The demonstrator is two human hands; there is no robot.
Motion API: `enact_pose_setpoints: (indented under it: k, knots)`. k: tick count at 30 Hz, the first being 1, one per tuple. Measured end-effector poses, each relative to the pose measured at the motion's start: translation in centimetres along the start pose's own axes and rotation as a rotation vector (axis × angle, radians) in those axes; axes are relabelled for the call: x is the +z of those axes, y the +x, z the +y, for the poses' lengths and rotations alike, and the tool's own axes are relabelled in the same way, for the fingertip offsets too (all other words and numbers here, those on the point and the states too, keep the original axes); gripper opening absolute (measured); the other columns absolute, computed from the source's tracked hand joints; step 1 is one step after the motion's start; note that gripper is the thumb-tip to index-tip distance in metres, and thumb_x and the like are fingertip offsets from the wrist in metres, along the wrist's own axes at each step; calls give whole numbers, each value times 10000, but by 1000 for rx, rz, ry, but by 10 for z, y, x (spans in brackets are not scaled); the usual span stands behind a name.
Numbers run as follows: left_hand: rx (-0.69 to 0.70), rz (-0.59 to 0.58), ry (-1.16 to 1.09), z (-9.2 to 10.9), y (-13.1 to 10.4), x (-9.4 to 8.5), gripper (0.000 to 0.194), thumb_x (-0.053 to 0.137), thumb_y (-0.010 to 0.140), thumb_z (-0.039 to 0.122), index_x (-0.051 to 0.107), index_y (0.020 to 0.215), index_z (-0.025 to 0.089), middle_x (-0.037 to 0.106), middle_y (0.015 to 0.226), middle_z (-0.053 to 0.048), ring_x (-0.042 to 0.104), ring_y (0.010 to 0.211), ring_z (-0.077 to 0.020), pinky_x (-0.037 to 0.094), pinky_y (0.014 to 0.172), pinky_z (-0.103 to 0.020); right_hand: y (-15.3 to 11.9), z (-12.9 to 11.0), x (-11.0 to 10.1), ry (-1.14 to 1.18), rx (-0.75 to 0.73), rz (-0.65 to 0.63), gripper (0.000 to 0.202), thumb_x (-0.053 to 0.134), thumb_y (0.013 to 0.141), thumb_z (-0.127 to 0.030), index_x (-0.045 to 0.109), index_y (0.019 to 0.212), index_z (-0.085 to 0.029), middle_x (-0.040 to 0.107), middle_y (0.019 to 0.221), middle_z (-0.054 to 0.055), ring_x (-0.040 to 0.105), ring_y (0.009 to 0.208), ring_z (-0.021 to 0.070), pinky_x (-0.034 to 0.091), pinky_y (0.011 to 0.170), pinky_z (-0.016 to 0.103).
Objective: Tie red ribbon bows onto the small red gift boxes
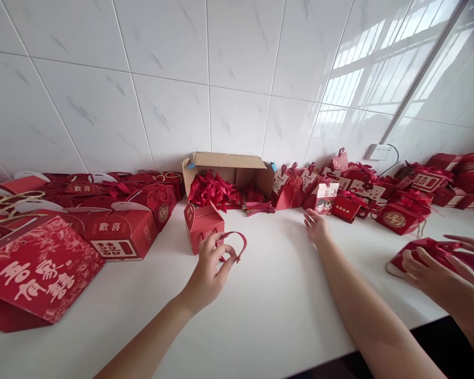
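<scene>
My left hand [211, 268] pinches a narrow dark red ribbon [240, 239], which curves up in a loop to the right of the fingers. Just behind that hand stands a small red gift box [201, 226], upright, its front partly covered by my fingers. My right hand [317, 226] reaches out to the right, its fingertips beside a white card with two cartoon figures [326, 197] among the red boxes; whether the fingers touch or hold anything there is hidden.
An open cardboard box [229, 159] of red ribbons leans near the tiled wall. Flat ribbon strips [259, 208] lie before it. Large red boxes [116, 231] crowd the left. At right, another person's hands [438, 273] hold a red box [411, 252].
</scene>
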State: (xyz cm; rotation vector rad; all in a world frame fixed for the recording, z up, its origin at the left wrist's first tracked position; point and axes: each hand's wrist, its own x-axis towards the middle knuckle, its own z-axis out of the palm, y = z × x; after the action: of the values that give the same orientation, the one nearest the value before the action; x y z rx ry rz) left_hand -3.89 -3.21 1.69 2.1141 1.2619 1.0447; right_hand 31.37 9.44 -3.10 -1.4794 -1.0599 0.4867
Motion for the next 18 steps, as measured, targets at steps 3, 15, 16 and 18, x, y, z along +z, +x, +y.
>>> enact_pose_setpoints:
  k: [3, 15, 16, 18]
  knots:
    - [-14, -11, 2, -1, 0, 0, 203, 404, 899, 308, 574, 812, 239, 369, 1298, -62, 229, 1327, -257, 330, 1040, -490, 7, 4, 15, -163, 68, -25, 290, 515, 896, -312, 543, 1152, -178, 547, 1195, 82, 570, 1001, 193, 493, 845, 399]
    - [-33, -36, 5, -2, 1, -3, 217, 403, 899, 316, 583, 812, 234, 366, 1309, -72, 215, 1334, -274, 341, 1033, -497, 11, -10, 23, 132, 173, -1, 239, 497, 903, -293, 571, 1108, -193, 545, 1215, 74, 555, 1044, 191, 472, 888, 402]
    - [-27, -32, 2, -2, 1, -3, 214, 405, 898, 311, 585, 814, 232, 371, 1306, -74, 224, 1330, -276, 351, 1027, -493, 11, -18, 17, 228, 169, 13, 217, 463, 914, -279, 585, 1079, -208, 554, 1211, 61, 557, 1054, 183, 471, 896, 392]
    - [-12, -29, -1, -3, 1, -3, 209, 415, 894, 304, 591, 812, 229, 386, 1294, -74, 257, 1313, -280, 374, 1011, -485, 11, -38, 0, 426, 151, 42, 247, 378, 929, -248, 601, 1037, -251, 579, 1189, 21, 566, 1066, 157, 478, 902, 364]
